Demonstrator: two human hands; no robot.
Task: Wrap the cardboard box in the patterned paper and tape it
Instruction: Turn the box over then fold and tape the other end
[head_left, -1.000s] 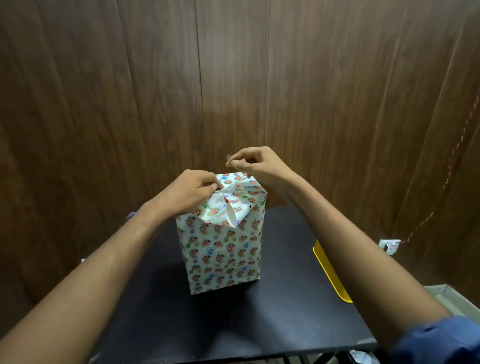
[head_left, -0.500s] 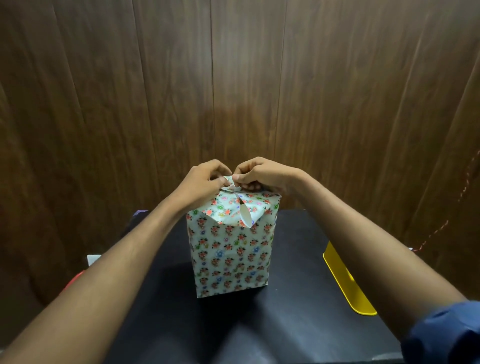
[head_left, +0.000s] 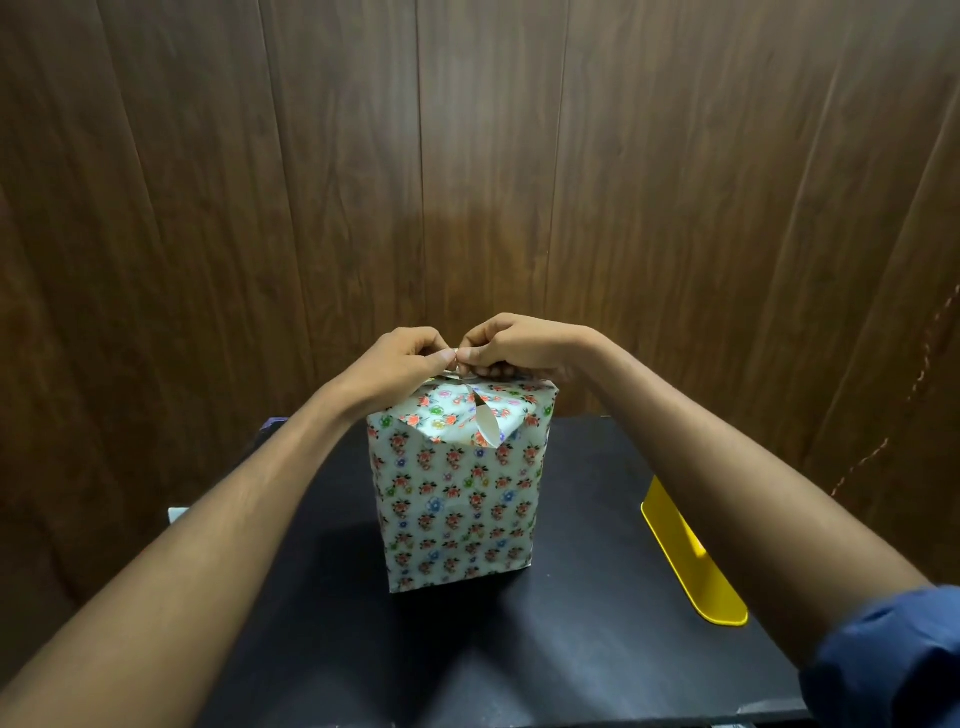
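Left hand (head_left: 400, 364) and right hand (head_left: 511, 349) meet (fingertips touching), both pinching.

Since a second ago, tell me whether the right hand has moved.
Yes. The right hand has come down and leftward onto the wrapped box top, meeting the left hand.

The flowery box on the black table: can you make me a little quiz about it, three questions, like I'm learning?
1. True or false: the flowery box stands upright on the black table.
2. Which colour is the flat thing lying to the right of the box? A) red B) yellow C) green
3. Fill in: the left hand and the right hand meet above the ____ of the box, pinching something small between them.

Key:
1. True
2. B
3. top
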